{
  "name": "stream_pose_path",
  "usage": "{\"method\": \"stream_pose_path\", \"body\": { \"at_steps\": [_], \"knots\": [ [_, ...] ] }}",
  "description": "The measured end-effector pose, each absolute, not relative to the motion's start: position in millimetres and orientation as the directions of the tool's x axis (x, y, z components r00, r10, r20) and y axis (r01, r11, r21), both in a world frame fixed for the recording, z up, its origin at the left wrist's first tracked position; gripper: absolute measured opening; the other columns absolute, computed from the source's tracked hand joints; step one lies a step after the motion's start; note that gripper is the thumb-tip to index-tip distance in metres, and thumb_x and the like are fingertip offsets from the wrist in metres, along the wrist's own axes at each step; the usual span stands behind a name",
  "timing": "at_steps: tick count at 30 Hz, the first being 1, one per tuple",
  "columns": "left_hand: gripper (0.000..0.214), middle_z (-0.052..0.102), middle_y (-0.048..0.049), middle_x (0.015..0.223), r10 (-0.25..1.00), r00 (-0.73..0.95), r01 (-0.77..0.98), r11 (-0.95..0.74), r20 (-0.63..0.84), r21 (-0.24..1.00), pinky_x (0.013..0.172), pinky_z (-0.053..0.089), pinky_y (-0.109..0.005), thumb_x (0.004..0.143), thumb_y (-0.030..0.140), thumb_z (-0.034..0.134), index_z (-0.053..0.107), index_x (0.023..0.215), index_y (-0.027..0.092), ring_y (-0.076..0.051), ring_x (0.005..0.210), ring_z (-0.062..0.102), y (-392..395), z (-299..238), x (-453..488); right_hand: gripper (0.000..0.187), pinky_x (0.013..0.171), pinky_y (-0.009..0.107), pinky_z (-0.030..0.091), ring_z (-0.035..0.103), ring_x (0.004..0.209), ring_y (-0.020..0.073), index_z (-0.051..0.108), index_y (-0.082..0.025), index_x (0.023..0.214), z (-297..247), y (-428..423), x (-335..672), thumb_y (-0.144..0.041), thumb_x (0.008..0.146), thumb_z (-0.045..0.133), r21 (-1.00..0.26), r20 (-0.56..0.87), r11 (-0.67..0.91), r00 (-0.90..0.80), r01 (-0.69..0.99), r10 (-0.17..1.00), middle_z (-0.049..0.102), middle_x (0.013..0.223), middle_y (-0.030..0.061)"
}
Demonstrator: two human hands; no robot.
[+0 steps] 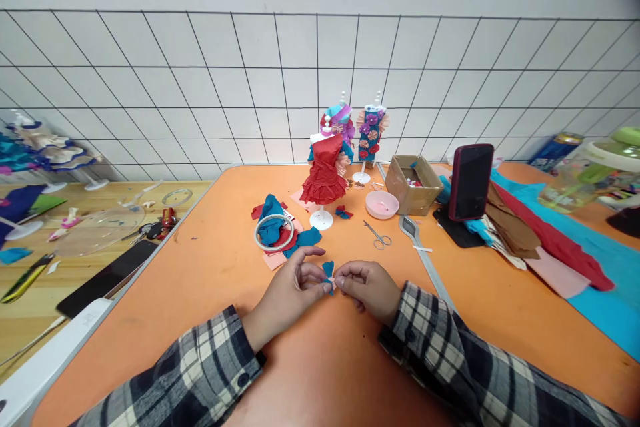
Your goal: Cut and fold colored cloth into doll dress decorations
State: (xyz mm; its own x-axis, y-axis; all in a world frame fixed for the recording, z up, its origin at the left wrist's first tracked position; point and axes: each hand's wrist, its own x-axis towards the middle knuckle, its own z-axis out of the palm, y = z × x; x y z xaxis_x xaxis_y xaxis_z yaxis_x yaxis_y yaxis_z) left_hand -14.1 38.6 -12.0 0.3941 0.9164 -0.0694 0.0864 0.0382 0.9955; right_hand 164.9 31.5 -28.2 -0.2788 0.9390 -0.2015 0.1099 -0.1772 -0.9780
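Observation:
Between my two hands is a small blue paper bow (328, 269) with a pale pink strip at its middle. My left hand (300, 280) pinches the bow's left side between thumb and fingers, with the index finger raised. Closed on the pink middle from the right is my right hand (369, 285); its fingertips partly hide that strip. Beyond them, a mini dress form (324, 170) wears a red ruffled paper dress. A blue and red bow (343, 212) lies by its base. Small scissors (378, 235) rest on the orange table (200, 320) to the right.
Blue, red and pink paper scraps (273, 213) lie left with a white ring (275, 232). A pink bowl (382, 205), a cardboard box (413, 185) and an upright phone (471, 181) stand right. Two more dress forms are behind; crepe paper (555, 233) spreads at far right.

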Motion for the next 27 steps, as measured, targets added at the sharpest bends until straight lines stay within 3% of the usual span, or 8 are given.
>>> {"method": "stream_pose_path", "body": {
  "at_steps": [6, 13, 18, 21, 24, 27],
  "knots": [
    [0.051, 0.065, -0.0003, 0.077, 0.912, 0.401, 0.074, 0.063, -0.088, 0.995, 0.066, 0.045, -0.026, 0.073, 0.028, 0.072, 0.042, 0.113, 0.019, -0.014, 0.07, 0.062, 39.4, -10.7, -14.2, 0.015, 0.038, 0.018, 0.032, 0.038, 0.039, 0.0056, 0.061, -0.019, 0.073, -25.8, 30.9, 166.6, -0.033, 0.075, 0.057, -0.981, -0.092, -0.037, -0.292, 0.189, 0.952, 0.049, 0.053, -0.0061],
    [0.049, 0.063, 0.0019, 0.076, 0.929, 0.368, 0.147, -0.003, -0.052, 0.989, 0.067, 0.045, -0.026, 0.075, 0.025, 0.071, 0.042, 0.115, 0.02, -0.013, 0.069, 0.061, 36.8, -10.7, -13.8, 0.014, 0.051, 0.021, 0.038, 0.046, 0.051, 0.0085, 0.068, -0.019, 0.078, -26.9, 28.9, 165.6, -0.031, 0.072, 0.065, -0.917, 0.099, 0.173, -0.215, 0.359, 0.972, 0.06, 0.067, -0.0009],
    [0.056, 0.062, 0.002, 0.077, 0.908, 0.414, 0.046, 0.051, -0.065, 0.998, 0.069, 0.046, -0.026, 0.074, 0.027, 0.072, 0.041, 0.12, 0.02, -0.013, 0.071, 0.061, 36.1, -8.5, -13.6, 0.017, 0.043, 0.02, 0.035, 0.038, 0.045, 0.0075, 0.065, -0.018, 0.073, -31.1, 31.7, 167.0, -0.035, 0.072, 0.065, -0.966, -0.034, 0.03, -0.241, 0.259, 0.97, 0.05, 0.054, -0.0041],
    [0.061, 0.063, 0.0007, 0.078, 0.896, 0.435, 0.002, 0.092, -0.084, 0.996, 0.072, 0.045, -0.028, 0.073, 0.029, 0.074, 0.041, 0.123, 0.02, -0.015, 0.074, 0.062, 36.5, -7.7, -14.0, 0.034, 0.034, 0.018, 0.037, 0.042, 0.045, 0.0064, 0.062, -0.02, 0.097, -28.7, 32.8, 169.7, -0.04, 0.07, 0.067, -0.99, -0.14, -0.124, -0.304, 0.074, 0.942, 0.058, 0.075, -0.0016],
    [0.066, 0.064, -0.0002, 0.078, 0.881, 0.462, -0.005, 0.115, -0.1, 0.993, 0.073, 0.045, -0.03, 0.073, 0.03, 0.074, 0.038, 0.127, 0.021, -0.016, 0.076, 0.063, 35.9, -6.8, -14.9, 0.052, 0.033, 0.017, 0.04, 0.051, 0.052, 0.0071, 0.055, -0.024, 0.116, -26.4, 33.5, 171.1, -0.042, 0.069, 0.068, -0.984, -0.145, -0.172, -0.332, -0.052, 0.932, 0.059, 0.096, 0.0025],
    [0.065, 0.061, 0.0006, 0.079, 0.869, 0.486, 0.014, 0.096, -0.09, 0.995, 0.072, 0.045, -0.028, 0.073, 0.029, 0.075, 0.04, 0.127, 0.021, -0.015, 0.076, 0.062, 34.5, -5.3, -16.9, 0.036, 0.035, 0.016, 0.039, 0.046, 0.047, 0.0064, 0.062, -0.018, 0.095, -27.8, 34.4, 170.9, -0.041, 0.068, 0.069, -0.98, -0.174, -0.195, -0.315, -0.034, 0.933, 0.058, 0.069, -0.0025]
  ]
}}
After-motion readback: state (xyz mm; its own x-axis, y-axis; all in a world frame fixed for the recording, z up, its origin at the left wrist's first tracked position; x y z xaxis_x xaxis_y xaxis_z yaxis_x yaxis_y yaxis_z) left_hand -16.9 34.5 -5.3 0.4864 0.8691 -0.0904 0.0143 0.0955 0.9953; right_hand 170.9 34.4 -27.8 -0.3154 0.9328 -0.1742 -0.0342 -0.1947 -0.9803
